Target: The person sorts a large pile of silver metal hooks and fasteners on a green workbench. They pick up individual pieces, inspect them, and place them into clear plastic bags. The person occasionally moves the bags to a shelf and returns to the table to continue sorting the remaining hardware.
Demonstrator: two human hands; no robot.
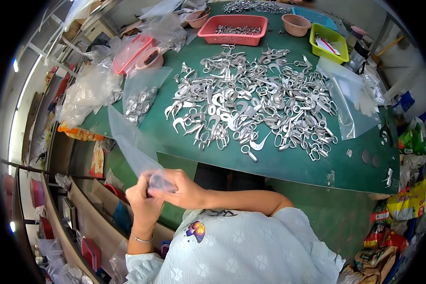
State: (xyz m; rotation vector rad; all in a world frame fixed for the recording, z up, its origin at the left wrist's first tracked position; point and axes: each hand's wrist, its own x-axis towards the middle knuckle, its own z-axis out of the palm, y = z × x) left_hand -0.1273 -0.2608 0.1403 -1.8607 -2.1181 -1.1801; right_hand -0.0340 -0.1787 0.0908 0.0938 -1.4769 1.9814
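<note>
A clear plastic bag (133, 144) hangs in front of my body, off the table's near left edge. Both hands are closed on its near end. My left hand (144, 199), with a bracelet on the wrist, has its fingers curled round the plastic. Against it, my right hand (183, 189) pinches the same end, the forearm crossing from the right. Folded film partly covers the fingers. On the green table (175, 154) lies a wide heap of silver metal hooks and rings (251, 104). Another clear bag (139, 102), with round silver parts inside, lies at the heap's left.
A pink tray (233, 30) of metal parts, a pink bowl (296, 25) and a lime-green basket (328, 43) stand along the back. Large clear bags (348, 99) lie on the right. Crumpled plastic (92, 85) piles up at the left. Filled sacks (407, 203) line the right side.
</note>
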